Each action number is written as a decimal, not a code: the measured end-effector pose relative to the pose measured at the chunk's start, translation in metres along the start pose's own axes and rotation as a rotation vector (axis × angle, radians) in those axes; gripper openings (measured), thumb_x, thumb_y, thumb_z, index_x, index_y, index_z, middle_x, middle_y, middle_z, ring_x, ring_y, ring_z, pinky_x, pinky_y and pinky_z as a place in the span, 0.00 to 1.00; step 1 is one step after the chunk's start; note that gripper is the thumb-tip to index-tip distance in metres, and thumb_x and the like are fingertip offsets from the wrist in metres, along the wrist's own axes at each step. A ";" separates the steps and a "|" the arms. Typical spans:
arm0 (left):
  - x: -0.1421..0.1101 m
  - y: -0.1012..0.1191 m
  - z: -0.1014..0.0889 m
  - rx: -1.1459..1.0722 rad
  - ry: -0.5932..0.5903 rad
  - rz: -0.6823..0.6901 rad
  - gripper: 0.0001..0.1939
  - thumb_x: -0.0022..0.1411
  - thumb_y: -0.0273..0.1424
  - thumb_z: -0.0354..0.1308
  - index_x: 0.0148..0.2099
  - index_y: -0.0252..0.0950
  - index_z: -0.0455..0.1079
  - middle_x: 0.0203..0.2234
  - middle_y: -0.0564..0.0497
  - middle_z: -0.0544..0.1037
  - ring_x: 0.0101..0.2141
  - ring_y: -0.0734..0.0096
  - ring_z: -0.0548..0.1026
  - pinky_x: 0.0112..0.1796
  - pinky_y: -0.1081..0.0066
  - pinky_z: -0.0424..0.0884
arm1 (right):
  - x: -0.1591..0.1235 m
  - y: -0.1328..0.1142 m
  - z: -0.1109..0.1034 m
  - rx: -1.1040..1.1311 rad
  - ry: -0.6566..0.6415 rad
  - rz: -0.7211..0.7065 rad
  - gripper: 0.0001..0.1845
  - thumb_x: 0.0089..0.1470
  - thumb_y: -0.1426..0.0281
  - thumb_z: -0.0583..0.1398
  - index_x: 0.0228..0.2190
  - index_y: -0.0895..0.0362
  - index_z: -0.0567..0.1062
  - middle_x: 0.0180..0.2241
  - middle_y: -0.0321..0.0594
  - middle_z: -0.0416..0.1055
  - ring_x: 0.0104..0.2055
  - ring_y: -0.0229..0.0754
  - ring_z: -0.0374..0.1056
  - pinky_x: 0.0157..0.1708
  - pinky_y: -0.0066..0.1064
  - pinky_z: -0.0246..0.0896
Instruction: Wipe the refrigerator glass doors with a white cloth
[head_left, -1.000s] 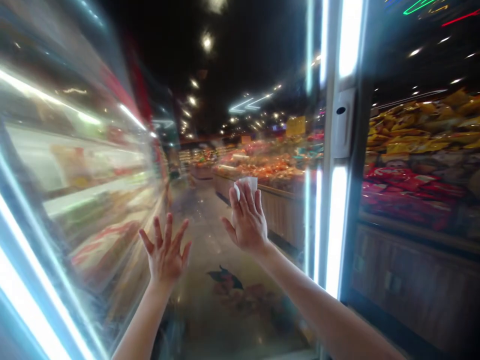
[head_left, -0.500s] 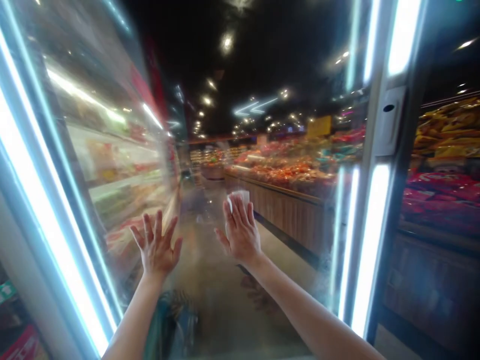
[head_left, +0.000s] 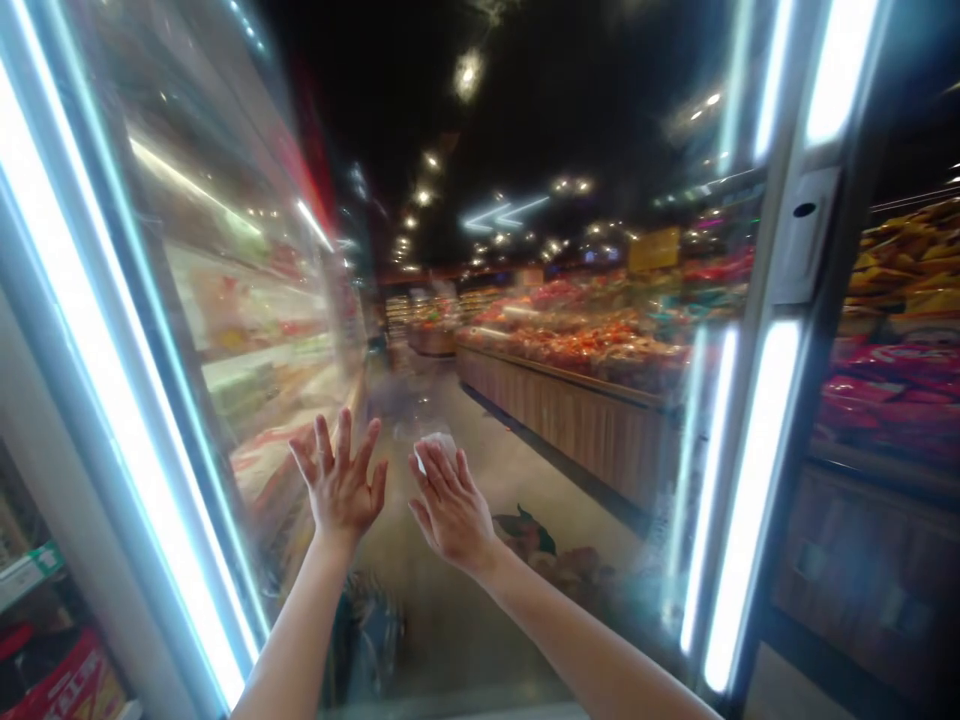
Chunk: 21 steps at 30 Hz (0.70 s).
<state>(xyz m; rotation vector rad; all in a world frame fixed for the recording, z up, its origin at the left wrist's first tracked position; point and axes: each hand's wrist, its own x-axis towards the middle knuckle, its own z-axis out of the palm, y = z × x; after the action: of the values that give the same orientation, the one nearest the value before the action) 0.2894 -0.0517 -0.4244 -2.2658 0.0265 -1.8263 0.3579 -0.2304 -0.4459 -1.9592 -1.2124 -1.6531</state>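
A clear glass door pane (head_left: 540,420) stands upright in front of me, framed by bright light strips. My left hand (head_left: 345,490) is spread against it, fingers apart and palm forward, with nothing in it. Just to its right, my right hand (head_left: 454,510) lies flat, its fingers stretched and close together, tilted to the left. Under those fingers a folded white tissue (head_left: 436,452) is pressed to the glass. Only the upper edge of the tissue shows; the hand covers the rest.
Light tubes (head_left: 754,510) run along the right door frame, which carries a grey lock box (head_left: 806,235). More tubes (head_left: 97,330) slant down the left side. Beyond lie a refrigerated shelf (head_left: 262,350) and a wood-sided produce stand (head_left: 562,400). Packaged goods (head_left: 67,675) sit at lower left.
My right hand has slid left and down across the glass with the tissue, closer to my left hand. My left hand stays spread. The view has shifted slightly.
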 end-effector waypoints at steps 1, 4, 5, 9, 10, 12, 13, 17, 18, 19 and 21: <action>0.000 0.001 0.000 0.001 -0.001 -0.001 0.39 0.70 0.37 0.58 0.77 0.50 0.45 0.77 0.52 0.39 0.76 0.53 0.32 0.71 0.34 0.26 | 0.000 0.002 0.000 -0.001 0.003 0.000 0.41 0.71 0.66 0.50 0.74 0.62 0.34 0.76 0.44 0.42 0.79 0.43 0.25 0.77 0.48 0.30; 0.000 0.006 -0.002 0.005 -0.009 -0.014 0.39 0.70 0.36 0.57 0.77 0.50 0.45 0.77 0.51 0.39 0.76 0.53 0.31 0.70 0.34 0.26 | 0.016 0.018 -0.004 -0.007 0.008 0.045 0.42 0.71 0.64 0.51 0.74 0.61 0.34 0.76 0.47 0.42 0.79 0.47 0.28 0.77 0.52 0.32; 0.000 0.009 -0.003 0.005 -0.011 -0.019 0.39 0.70 0.35 0.57 0.77 0.49 0.45 0.77 0.51 0.38 0.76 0.54 0.30 0.70 0.34 0.25 | 0.020 0.025 -0.006 -0.012 0.005 0.055 0.43 0.71 0.62 0.52 0.74 0.61 0.35 0.76 0.48 0.41 0.79 0.49 0.29 0.76 0.54 0.32; 0.006 0.025 -0.009 -0.010 -0.015 -0.004 0.39 0.70 0.36 0.57 0.77 0.49 0.44 0.77 0.50 0.35 0.76 0.54 0.29 0.71 0.38 0.25 | 0.015 0.047 -0.016 -0.033 -0.012 0.005 0.44 0.70 0.54 0.53 0.75 0.55 0.38 0.76 0.45 0.41 0.79 0.51 0.29 0.76 0.57 0.27; 0.009 0.029 -0.009 -0.017 -0.015 0.007 0.39 0.70 0.36 0.57 0.77 0.49 0.44 0.77 0.51 0.34 0.76 0.54 0.29 0.71 0.39 0.24 | 0.012 0.054 -0.019 -0.037 -0.010 -0.011 0.44 0.70 0.54 0.53 0.75 0.53 0.38 0.76 0.45 0.41 0.79 0.50 0.29 0.76 0.57 0.26; 0.019 0.039 -0.009 -0.031 -0.010 0.028 0.39 0.71 0.37 0.56 0.77 0.50 0.43 0.77 0.52 0.33 0.76 0.54 0.28 0.71 0.40 0.24 | 0.011 0.072 -0.025 -0.047 -0.003 -0.011 0.45 0.69 0.53 0.54 0.75 0.52 0.39 0.76 0.45 0.41 0.79 0.51 0.29 0.76 0.58 0.27; 0.024 0.043 -0.009 -0.038 -0.007 0.039 0.39 0.71 0.37 0.56 0.77 0.50 0.43 0.77 0.52 0.33 0.76 0.54 0.28 0.71 0.40 0.23 | 0.013 0.083 -0.029 -0.057 0.001 0.004 0.45 0.69 0.53 0.55 0.75 0.52 0.38 0.76 0.46 0.40 0.79 0.52 0.29 0.75 0.59 0.28; 0.049 0.065 -0.001 -0.075 0.000 0.084 0.38 0.71 0.37 0.56 0.77 0.51 0.44 0.78 0.52 0.33 0.75 0.55 0.27 0.70 0.39 0.22 | 0.010 0.131 -0.048 -0.105 0.018 0.065 0.47 0.69 0.54 0.55 0.75 0.57 0.36 0.76 0.51 0.38 0.79 0.56 0.28 0.75 0.62 0.27; 0.056 0.072 0.002 -0.085 0.002 0.097 0.38 0.71 0.37 0.56 0.77 0.51 0.44 0.78 0.52 0.34 0.75 0.54 0.27 0.70 0.39 0.21 | 0.001 0.140 -0.053 -0.112 0.019 0.062 0.48 0.69 0.54 0.55 0.75 0.59 0.36 0.76 0.51 0.40 0.79 0.56 0.27 0.75 0.62 0.25; 0.062 0.080 0.004 -0.094 0.003 0.111 0.39 0.71 0.37 0.56 0.77 0.51 0.44 0.78 0.52 0.34 0.75 0.54 0.27 0.70 0.38 0.21 | -0.011 0.149 -0.058 -0.119 0.017 0.054 0.48 0.69 0.54 0.55 0.74 0.61 0.36 0.76 0.52 0.43 0.79 0.55 0.27 0.75 0.61 0.24; 0.075 0.097 0.010 -0.104 -0.006 0.138 0.39 0.70 0.36 0.57 0.77 0.51 0.44 0.77 0.51 0.34 0.76 0.53 0.28 0.70 0.36 0.22 | -0.033 0.166 -0.068 -0.135 0.009 0.042 0.49 0.69 0.54 0.54 0.74 0.63 0.34 0.74 0.54 0.50 0.79 0.52 0.27 0.76 0.59 0.24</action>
<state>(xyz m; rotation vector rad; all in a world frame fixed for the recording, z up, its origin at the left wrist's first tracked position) 0.3280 -0.1568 -0.3730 -2.2752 0.2760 -1.7860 0.4392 -0.3898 -0.4101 -2.0381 -1.0744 -1.7625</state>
